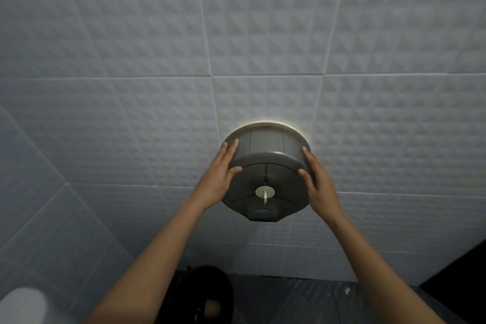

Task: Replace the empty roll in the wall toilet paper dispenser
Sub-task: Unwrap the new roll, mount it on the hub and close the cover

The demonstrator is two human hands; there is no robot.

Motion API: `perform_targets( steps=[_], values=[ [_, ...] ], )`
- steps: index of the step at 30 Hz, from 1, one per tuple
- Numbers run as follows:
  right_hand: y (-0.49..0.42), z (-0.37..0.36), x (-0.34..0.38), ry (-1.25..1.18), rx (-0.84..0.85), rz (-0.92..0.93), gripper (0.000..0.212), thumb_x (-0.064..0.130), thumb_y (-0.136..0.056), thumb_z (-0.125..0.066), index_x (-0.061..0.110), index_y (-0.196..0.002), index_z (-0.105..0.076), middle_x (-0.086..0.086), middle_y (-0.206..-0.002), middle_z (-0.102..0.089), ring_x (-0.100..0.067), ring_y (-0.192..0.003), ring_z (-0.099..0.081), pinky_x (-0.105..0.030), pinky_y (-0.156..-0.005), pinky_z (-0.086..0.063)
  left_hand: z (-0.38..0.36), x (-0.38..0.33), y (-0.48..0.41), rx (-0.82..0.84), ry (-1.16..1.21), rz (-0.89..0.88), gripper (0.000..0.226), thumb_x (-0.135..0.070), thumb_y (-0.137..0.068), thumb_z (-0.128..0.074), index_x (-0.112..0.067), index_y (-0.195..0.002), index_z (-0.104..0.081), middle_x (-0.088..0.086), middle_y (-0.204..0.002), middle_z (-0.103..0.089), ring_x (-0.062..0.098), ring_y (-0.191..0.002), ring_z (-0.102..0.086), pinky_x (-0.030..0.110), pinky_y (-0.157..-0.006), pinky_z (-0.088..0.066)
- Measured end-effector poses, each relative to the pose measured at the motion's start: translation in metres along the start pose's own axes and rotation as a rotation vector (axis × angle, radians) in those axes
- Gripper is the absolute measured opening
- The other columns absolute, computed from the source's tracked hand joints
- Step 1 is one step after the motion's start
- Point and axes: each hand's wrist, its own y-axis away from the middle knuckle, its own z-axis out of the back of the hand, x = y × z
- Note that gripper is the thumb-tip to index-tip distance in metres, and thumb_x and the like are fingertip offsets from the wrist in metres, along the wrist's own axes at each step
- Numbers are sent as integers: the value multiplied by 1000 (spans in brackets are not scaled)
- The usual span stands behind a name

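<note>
The dispenser (267,171) — a round grey drum — is mounted on the white textured tile wall (157,60), lower centre of my view, its cover closed. A pale hub (265,192) sits at the middle of the front face, with a short white strip hanging from it.

My left hand (219,175) lies flat against the drum's left side, fingers extended along the rim, thumb resting on the front edge. My right hand (319,183) mirrors it on the right side, fingers spread up the rim, thumb on the front edge. Each grip is open and pressed to the cover; neither closes around anything.

Below, on the dark floor (302,300), a black bin (207,284) holds a brownish cardboard core (211,308). A blurred white object (23,305) occupies the bottom left corner — not identifiable.
</note>
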Motion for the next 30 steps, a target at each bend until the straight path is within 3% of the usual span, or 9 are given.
perform_targets(
  steps=[6,10,13,15,17,19,25,28,30],
  values=[
    [9,-9,6,-67,-90,-52,50,28,-97,-47,29,-144,-33,-3,-152,-35,-17,-144,-26,-42,-117,-27,-1,2,-1,-14,11,3,64,-30,-99,-44,-36,-151,-8,-1,-162,-4,10,-148,-2,27,-118,-10],
    [48,-36,24,-27,-247,-113,57,27,-96,-50,26,-147,-26,-4,-158,-20,-17,-146,-16,-37,-117,-24,-2,4,-1,-9,-2,-1,64,-30,-99,-44,-38,-150,-6,0,-162,-5,11,-148,-3,31,-119,-13],
    [72,-59,31,-35,-285,-49,49,20,-93,-56,23,-139,-41,-3,-158,-17,-17,-143,-25,-37,-104,-44,-2,4,-1,-17,-2,-11,64,-28,-99,-44,-34,-151,-7,2,-162,-6,12,-149,-3,30,-120,-12],
    [77,-71,33,-36,-283,-78,36,19,-91,-59,18,-127,-55,-6,-144,-38,-17,-127,-46,-38,-91,-54,-3,5,-2,-22,-1,-22,64,-27,-99,-45,-33,-151,-8,3,-162,-6,13,-149,-3,29,-120,-12],
    [74,-80,38,-58,-288,-132,25,17,-90,-61,11,-113,-64,-5,-116,-55,-15,-102,-58,-37,-84,-55,-3,5,-2,-20,-3,-23,64,-27,-99,-45,-33,-151,-8,3,-162,-6,14,-149,-3,27,-118,-11],
    [69,-87,44,-64,-284,-189,21,17,-89,-62,6,-107,-68,-6,-103,-60,-16,-89,-62,-31,-81,-55,-4,5,-1,-21,-8,-17,64,-28,-99,-45,-34,-151,-8,4,-162,-7,15,-149,-4,28,-119,-12],
    [59,-104,52,-35,-344,-390,20,19,-88,-63,5,-99,-72,-10,-90,-69,-16,-77,-63,-23,-70,-51,-1,-1,1,-11,-21,14,64,-30,-99,-43,-36,-151,-6,4,-162,-4,18,-149,-4,38,-121,-16],
    [55,-106,55,-204,-402,-572,18,17,-88,-63,3,-92,-73,-8,-80,-71,-8,-65,-60,-11,-57,-43,0,-2,2,-19,-33,7,63,-30,-99,-43,-35,-151,-7,6,-162,-5,20,-149,-7,38,-120,-18],
    [51,-105,55,-556,-459,-761,15,10,-87,-64,-3,-89,-71,-12,-75,-69,-11,-62,-64,-18,-57,-53,0,-3,2,-28,-36,4,62,-30,-99,-43,-35,-151,-8,7,-162,-6,22,-149,-9,39,-120,-20]
  ],
)
